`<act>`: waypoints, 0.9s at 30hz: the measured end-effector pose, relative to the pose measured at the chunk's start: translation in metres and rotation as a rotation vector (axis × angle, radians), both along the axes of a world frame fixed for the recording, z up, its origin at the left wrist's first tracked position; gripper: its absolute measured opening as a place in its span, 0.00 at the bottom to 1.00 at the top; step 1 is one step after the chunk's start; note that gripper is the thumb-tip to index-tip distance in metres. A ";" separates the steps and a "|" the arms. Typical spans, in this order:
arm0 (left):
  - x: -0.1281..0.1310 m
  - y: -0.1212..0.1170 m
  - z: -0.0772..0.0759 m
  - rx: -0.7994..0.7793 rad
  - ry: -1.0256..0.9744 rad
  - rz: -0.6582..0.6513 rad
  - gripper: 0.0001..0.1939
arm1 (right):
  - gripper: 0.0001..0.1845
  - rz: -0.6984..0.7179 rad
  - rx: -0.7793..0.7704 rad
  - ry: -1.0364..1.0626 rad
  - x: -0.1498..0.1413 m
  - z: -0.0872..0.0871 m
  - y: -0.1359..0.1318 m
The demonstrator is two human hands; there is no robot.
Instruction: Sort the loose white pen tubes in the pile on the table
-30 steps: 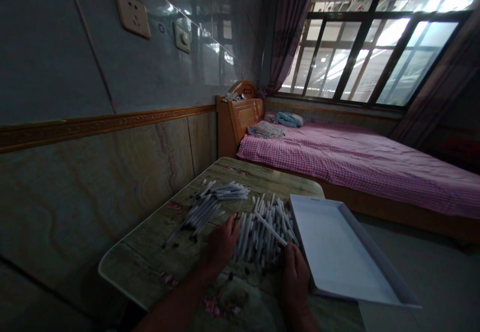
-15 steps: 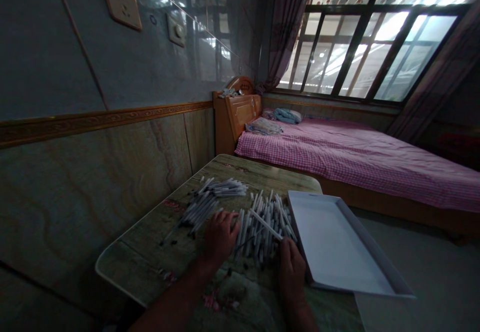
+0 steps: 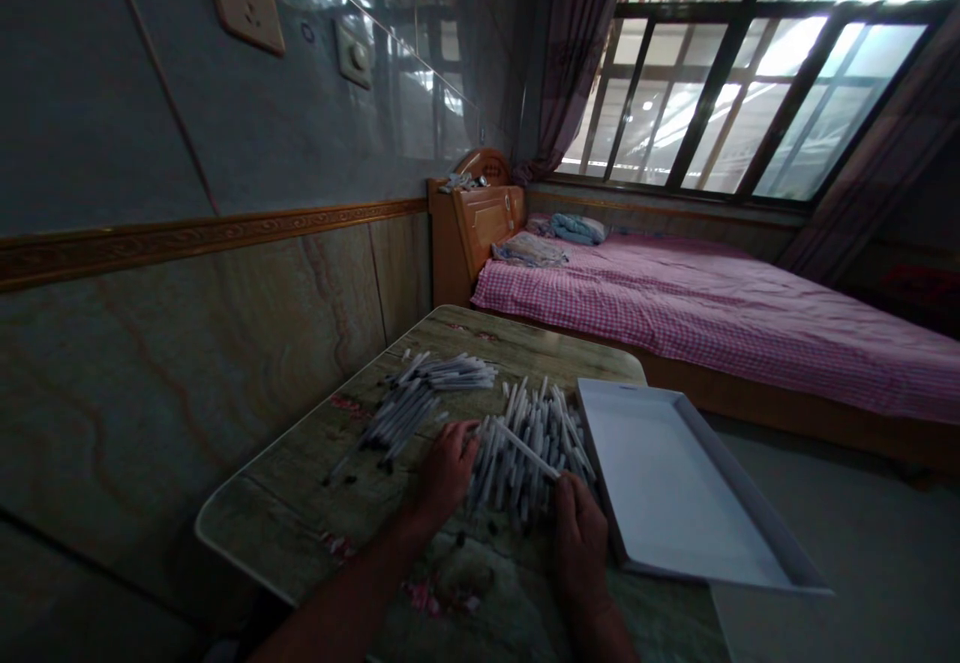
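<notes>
My right hand [image 3: 580, 533] is closed around the near end of a slim white pen [image 3: 529, 450], which slants up and to the left over a pile of similar pens [image 3: 517, 493]. At the left side of that pile is my left hand [image 3: 448, 465], its fingers bent and pressed together near the pen's far end. Whatever those fingers hold is too small and dim to make out. Farther left lies a second group of pens [image 3: 401, 418], grey and white with dark ends. Small black pieces [image 3: 460, 539] are scattered in front of the pile.
The patterned table [image 3: 277, 513] stands beside a tiled wall [image 3: 315, 313]. A shallow white box lid or tray [image 3: 679, 503] rests at its right, overhanging the edge. Beyond is a bed [image 3: 675, 293] with a checked pink cover and a wooden headboard [image 3: 480, 218].
My left hand has shifted slightly right, closer to the held pen's far end. A thin dark strip seen across the pile earlier no longer shows. My right hand keeps hold of the pen.
</notes>
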State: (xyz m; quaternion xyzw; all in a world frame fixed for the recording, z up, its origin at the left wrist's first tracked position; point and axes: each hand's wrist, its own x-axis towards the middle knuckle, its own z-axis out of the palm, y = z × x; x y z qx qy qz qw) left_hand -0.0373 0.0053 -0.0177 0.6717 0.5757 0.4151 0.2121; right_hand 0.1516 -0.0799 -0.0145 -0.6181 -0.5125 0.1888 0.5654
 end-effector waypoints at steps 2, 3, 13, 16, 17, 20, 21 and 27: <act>-0.001 0.000 0.002 -0.006 -0.020 -0.001 0.15 | 0.30 0.012 -0.001 -0.010 0.000 -0.001 0.000; -0.001 -0.001 0.003 -0.007 -0.031 -0.007 0.15 | 0.30 0.013 0.001 -0.012 0.000 -0.001 0.000; 0.000 -0.005 0.009 -0.004 -0.081 0.000 0.16 | 0.30 0.043 0.024 0.023 -0.001 -0.004 -0.001; 0.000 -0.008 0.012 0.052 -0.157 -0.012 0.17 | 0.30 0.045 0.019 0.023 -0.001 -0.004 -0.001; 0.001 -0.010 0.013 0.064 -0.199 -0.041 0.17 | 0.31 0.049 0.015 0.018 -0.001 -0.004 -0.001; 0.007 -0.016 0.017 -0.010 -0.369 -0.211 0.20 | 0.31 0.089 0.011 -0.013 -0.002 -0.002 -0.002; 0.009 -0.018 0.019 -0.066 -0.431 -0.271 0.21 | 0.31 0.112 0.010 -0.026 -0.003 -0.001 -0.002; 0.016 -0.021 0.024 -0.321 -0.695 -0.462 0.26 | 0.28 0.260 -0.008 -0.099 -0.006 0.002 -0.002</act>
